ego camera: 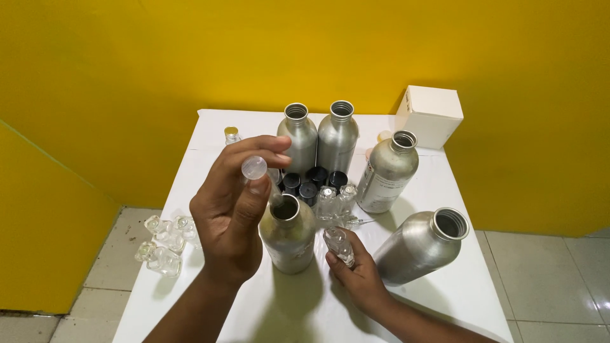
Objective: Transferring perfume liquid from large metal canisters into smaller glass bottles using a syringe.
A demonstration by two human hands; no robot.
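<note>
1. The work in hand looks like drawing liquid from the open aluminium bottle (288, 234) at the front of the white table (210, 136); the left hand (232, 206) holds a clear syringe-like plunger tube (255, 169) with its round top up and its lower end pointing into that bottle's mouth; whether the tip reaches any liquid cannot be told.
2. The left hand's fingers are curled closed around the tube, thumb and forefinger pinched near its top; it is narrow, not spread.
3. The right hand (356, 270) rests on the table just right of the front bottle; its fingers are folded round a small clear glass vial (338, 245), which lies tilted in the grip, neck pointing away from the person.
4. By my judgement the next move calls for a steady vertical pull at the tube, with the vial brought near the front bottle's mouth; a slip could tip either one.
5. Around the front bottle: behind it a cluster of small black-capped vials (309, 183) and clear ones; farther behind, two upright aluminium bottles (318, 136); to its right-rear another upright one (387, 171); to its right a larger one leaning over (422, 244); to its left, loose clear glass stoppers (165, 244); a white box (431, 114) stands at the far right corner.
</note>
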